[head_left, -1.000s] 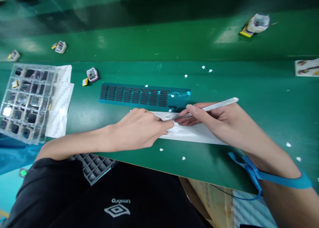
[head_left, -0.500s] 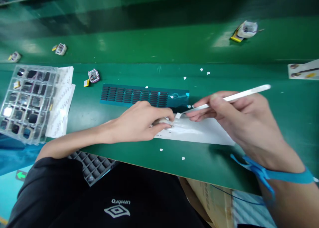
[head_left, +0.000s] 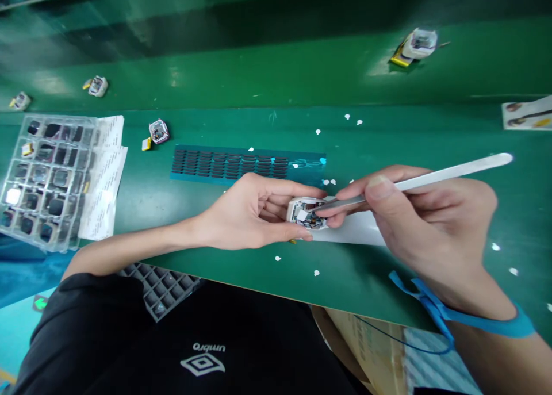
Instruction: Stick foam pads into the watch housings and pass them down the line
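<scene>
Between the thumb and fingers of my left hand [head_left: 254, 211] is a small white watch case [head_left: 294, 206], its open side up and circuit parts showing inside. My right hand [head_left: 414, 217] grips metal tweezers [head_left: 452, 171] like a pen, and their tips reach into the case. At those tips a small white sticker [head_left: 302, 214] lies over the circuit parts; whether it is stuck down I cannot tell. Beneath both hands lies a white label sheet [head_left: 353, 229], partly covered. Just behind my left hand is a blue sheet [head_left: 207, 164] with rows of dark strips.
A clear compartment tray [head_left: 64, 153] of watch parts stands on the left, with printed paper [head_left: 103, 194] beside it. Opened watch cases with yellow batteries lie at the back, one nearby [head_left: 159, 131] and one far right [head_left: 418, 44]. Small white round stickers [head_left: 278, 259] dot the green bench.
My left hand has turned the watch case open side up. The tweezers have carried the white sticker from above the label sheet into the case.
</scene>
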Available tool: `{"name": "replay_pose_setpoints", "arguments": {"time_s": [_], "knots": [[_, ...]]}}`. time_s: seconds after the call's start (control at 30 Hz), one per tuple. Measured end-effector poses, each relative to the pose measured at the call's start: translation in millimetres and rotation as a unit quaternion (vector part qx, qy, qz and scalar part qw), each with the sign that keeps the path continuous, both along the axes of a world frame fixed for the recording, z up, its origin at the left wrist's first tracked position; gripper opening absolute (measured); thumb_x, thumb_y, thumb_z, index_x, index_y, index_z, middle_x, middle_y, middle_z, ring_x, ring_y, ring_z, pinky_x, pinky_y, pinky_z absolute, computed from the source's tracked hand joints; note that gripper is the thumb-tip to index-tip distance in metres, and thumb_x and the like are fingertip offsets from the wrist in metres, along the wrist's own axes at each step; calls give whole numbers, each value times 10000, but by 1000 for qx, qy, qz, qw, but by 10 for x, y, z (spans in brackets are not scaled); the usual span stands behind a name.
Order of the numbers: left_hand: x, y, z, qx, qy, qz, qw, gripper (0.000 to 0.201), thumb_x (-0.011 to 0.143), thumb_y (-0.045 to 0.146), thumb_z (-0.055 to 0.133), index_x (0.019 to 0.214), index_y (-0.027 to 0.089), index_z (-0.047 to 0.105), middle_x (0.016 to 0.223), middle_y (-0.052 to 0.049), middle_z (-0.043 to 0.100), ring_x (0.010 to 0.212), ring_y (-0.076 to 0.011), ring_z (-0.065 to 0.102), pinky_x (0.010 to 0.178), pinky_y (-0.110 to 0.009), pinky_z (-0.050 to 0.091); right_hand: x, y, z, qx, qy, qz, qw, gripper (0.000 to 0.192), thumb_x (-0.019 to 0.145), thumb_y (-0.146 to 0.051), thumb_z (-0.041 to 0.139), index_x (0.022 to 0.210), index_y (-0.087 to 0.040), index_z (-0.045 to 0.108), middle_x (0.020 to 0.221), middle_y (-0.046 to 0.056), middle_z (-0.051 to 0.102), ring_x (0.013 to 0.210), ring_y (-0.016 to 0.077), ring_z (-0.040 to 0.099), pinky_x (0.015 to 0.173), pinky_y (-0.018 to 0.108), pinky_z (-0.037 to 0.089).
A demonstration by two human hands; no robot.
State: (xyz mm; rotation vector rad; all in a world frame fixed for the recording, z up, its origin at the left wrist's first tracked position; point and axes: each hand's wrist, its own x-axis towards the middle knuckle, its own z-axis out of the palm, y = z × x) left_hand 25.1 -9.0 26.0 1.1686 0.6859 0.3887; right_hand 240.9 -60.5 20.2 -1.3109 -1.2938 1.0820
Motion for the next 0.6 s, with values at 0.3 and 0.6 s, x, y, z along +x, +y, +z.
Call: {"name": "replay_pose_setpoints", "arguments": {"time_s": [0.3, 0.6], "knots": [[6, -29, -8, 9, 1, 8, 1000, 422, 829, 86, 797, 1243, 129, 728, 1102, -88, 844, 931, -235, 844, 847, -330, 733, 17, 13, -15, 13, -15, 16, 1000, 306, 1029, -463, 684, 784, -319, 798, 767, 4, 794, 678, 204, 774, 654, 375, 643], [11, -26, -17, 3, 17, 3, 1000, 474, 836, 139, 802, 1296, 72, 705, 1062, -119, 846, 933, -237, 843, 813, -277, 712, 14, 24, -39, 26, 4, 29, 999, 242, 1040, -401, 678, 857, -318, 813, 748, -13, 789, 639, 195, 762, 616, 353, 638]]}}
